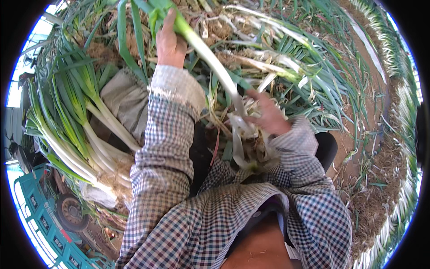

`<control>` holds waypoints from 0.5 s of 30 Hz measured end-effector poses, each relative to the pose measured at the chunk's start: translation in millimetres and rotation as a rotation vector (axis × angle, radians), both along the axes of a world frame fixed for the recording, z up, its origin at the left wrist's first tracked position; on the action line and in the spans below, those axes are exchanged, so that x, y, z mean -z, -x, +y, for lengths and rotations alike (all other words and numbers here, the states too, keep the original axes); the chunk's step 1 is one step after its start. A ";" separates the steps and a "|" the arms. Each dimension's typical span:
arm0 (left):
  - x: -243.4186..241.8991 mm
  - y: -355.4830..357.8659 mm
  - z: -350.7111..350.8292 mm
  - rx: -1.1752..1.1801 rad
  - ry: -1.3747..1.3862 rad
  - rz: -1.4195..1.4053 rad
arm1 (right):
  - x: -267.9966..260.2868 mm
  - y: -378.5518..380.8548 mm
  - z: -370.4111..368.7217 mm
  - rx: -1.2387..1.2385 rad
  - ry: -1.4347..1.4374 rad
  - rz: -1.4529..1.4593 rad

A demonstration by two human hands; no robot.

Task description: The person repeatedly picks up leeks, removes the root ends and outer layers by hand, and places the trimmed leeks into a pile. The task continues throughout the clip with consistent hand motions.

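My left hand (170, 45) grips a long scallion (213, 64), probably a large Welsh onion or leek, near where its white shaft turns green. The stalk slants down to the right, and its green leaves run off the top edge. Beside its lower white end is my right hand (268, 112), blurred, with thumb and forefinger apart. Whether it pinches any skin there is unclear. Pale strips of onion skin (239, 144) hang just below that end, over my lap. Trimmed stalks with roots (258, 64) and loose leaves lie heaped beyond both hands.
Several white-shafted scallions (97, 144) lie to my left by a grey-brown cloth sack (126, 97). A teal truck (43, 222) with a wheel (71, 212) shows at lower left. A long stacked row of scallions (401, 134) curves along the right, past bare soil (362, 111).
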State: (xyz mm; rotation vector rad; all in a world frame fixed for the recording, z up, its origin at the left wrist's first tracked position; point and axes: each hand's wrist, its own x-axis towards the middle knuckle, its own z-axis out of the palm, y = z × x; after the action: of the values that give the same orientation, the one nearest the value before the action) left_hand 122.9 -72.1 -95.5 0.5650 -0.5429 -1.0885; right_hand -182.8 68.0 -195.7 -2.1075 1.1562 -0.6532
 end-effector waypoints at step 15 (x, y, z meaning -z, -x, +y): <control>-15.1 36.9 -4.4 0.096 -0.297 -0.014 | -42.6 -59.9 -18.4 -0.071 -0.318 -0.460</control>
State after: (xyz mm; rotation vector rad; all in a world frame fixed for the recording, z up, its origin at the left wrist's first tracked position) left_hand 86.0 -76.4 -80.4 0.8127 -0.4257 -1.2674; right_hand -122.9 49.7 -153.2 -1.6134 0.8568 -0.8086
